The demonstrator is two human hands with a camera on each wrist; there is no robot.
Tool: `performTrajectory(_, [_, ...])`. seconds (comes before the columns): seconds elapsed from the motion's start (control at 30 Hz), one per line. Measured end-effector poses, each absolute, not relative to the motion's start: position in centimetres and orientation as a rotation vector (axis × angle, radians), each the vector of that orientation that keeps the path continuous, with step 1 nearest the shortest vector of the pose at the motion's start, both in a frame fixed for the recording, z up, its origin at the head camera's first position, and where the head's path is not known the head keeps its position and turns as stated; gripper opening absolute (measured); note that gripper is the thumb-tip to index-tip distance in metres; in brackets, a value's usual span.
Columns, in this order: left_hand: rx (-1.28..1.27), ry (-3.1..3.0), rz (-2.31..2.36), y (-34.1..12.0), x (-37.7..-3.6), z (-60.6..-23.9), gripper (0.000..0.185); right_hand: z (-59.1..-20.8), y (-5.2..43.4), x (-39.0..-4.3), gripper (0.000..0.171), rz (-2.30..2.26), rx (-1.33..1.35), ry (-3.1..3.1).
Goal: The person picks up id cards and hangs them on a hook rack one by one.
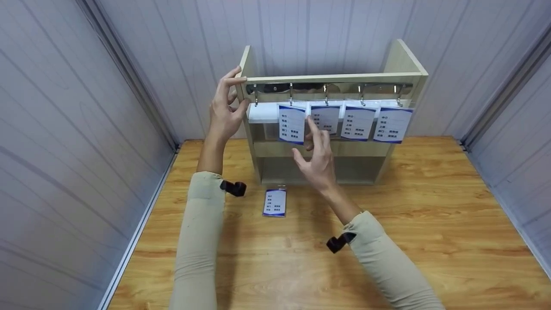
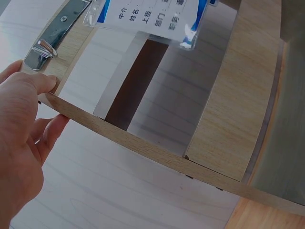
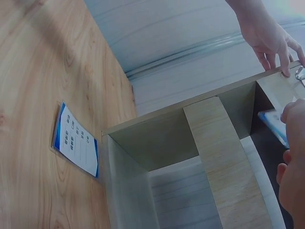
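Observation:
My left hand [image 1: 224,113] grips the upper left corner of a wooden rack [image 1: 335,79], thumb on the front and fingers over the side panel [image 2: 114,133]. My right hand [image 1: 319,161] is beside the leftmost hanging badge card [image 1: 291,125], index finger extended at its right edge and thumb apart. That blue-and-white card, in a clear sleeve, hangs below a metal hook [image 1: 291,92]. More such cards, among them a badge card [image 1: 358,123] and a badge card [image 1: 392,125], hang in a row to the right.
Another badge card [image 1: 274,203] lies on the wood-grain surface [image 1: 275,267] in front of the rack. The metal hook rail [image 1: 275,88] runs along the rack's top front. Ribbed white walls [image 1: 64,129] stand around the left, back and right.

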State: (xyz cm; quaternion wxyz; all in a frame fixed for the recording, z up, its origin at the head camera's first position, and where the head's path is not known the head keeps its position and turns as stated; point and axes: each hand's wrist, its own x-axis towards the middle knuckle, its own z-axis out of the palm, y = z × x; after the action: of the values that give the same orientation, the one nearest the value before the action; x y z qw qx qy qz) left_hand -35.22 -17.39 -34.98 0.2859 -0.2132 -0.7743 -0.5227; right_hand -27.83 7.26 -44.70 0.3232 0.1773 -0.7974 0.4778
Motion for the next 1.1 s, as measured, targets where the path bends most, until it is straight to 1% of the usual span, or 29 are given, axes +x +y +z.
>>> performTrajectory(0.2, [-0.569, -2.07, -1.399, -17.3, -35.1, -34.9, 0.046, -45.0, 7.6, -27.4, 0.085, 1.317, 0.501, -2.082])
performTrajectory(0.63, [-0.603, -2.037, -1.423, -17.4, -35.1, -35.0, 0.047, -46.2, 8.4, -26.0, 0.078, 1.297, 0.5, -2.162])
performTrajectory(1.1, [-0.589, -2.034, -1.431, -17.3, -35.2, -35.0, 0.047, -47.5, 7.8, -24.3, 0.077, 1.31, 0.548, -2.238])
